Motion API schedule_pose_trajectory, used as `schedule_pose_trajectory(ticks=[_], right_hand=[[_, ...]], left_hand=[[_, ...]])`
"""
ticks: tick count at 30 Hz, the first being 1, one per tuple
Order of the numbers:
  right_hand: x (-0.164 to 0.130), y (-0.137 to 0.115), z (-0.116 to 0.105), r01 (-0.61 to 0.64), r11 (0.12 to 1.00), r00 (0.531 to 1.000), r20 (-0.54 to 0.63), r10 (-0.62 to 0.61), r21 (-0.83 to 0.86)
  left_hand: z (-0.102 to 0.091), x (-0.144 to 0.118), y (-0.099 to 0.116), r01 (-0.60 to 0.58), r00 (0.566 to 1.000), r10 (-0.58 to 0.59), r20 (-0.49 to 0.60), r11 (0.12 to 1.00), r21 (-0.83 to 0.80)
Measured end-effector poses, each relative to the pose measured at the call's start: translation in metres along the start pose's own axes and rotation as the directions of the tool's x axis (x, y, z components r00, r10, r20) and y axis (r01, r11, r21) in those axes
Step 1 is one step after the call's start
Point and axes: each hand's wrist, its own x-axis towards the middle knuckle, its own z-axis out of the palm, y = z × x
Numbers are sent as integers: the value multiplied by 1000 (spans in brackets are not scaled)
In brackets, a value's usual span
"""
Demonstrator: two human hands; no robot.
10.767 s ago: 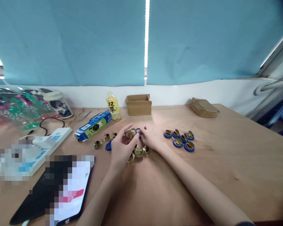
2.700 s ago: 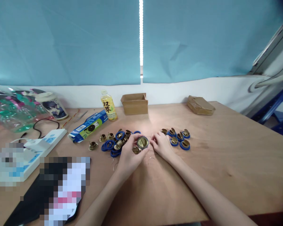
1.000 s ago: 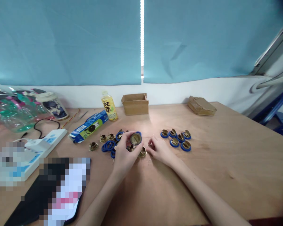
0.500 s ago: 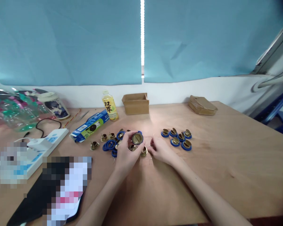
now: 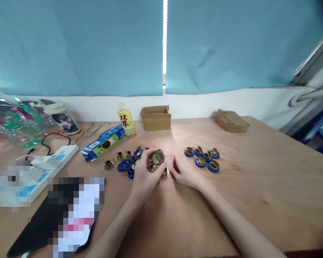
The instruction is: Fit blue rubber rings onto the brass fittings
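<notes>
My left hand [image 5: 143,175] holds a round brass fitting [image 5: 157,157] with a blue ring around it, raised a little above the wooden table [image 5: 258,179]. Fingers of my right hand [image 5: 185,171] are curled just right of it, pinching something thin that is too small to make out. Under and left of my hands lies a heap of brass fittings and loose blue rings [image 5: 127,164]. To the right stands a group of several brass fittings seated in blue rings [image 5: 203,157].
A yellow drink bottle [image 5: 126,120], a small open carton [image 5: 156,117] and a flat cardboard packet [image 5: 232,121] stand along the wall. A blue box [image 5: 102,142], a white power strip [image 5: 51,163] and a dark tablet [image 5: 59,218] lie at the left.
My left hand has lifted the brass fitting and turned its round face toward me. My right hand has drawn back from the group at the right to beside the fitting.
</notes>
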Motion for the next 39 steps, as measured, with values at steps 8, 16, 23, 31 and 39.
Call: schedule_pose_trajectory(ticks=[8,16,23,31,39], right_hand=[[-2,-2,-4,10,1000,1000,29,-11,23],[-6,-2,-13,49,993,995,81,-58,109],[-5,7,-15,64,981,992,93,-82,185],[-7,5,-24,40,953,999,16,-47,301],[-3,-4,-30,-35,891,992,-91,85,453]], left_hand=[[2,-2,-1,10,1000,-10,26,1000,-11],[0,-1,1,2,1000,-2,25,1000,17],[2,-2,-2,-44,999,41,32,996,78],[1,-3,-1,-85,996,81,43,991,104],[0,-4,2,-187,982,185,32,956,226]])
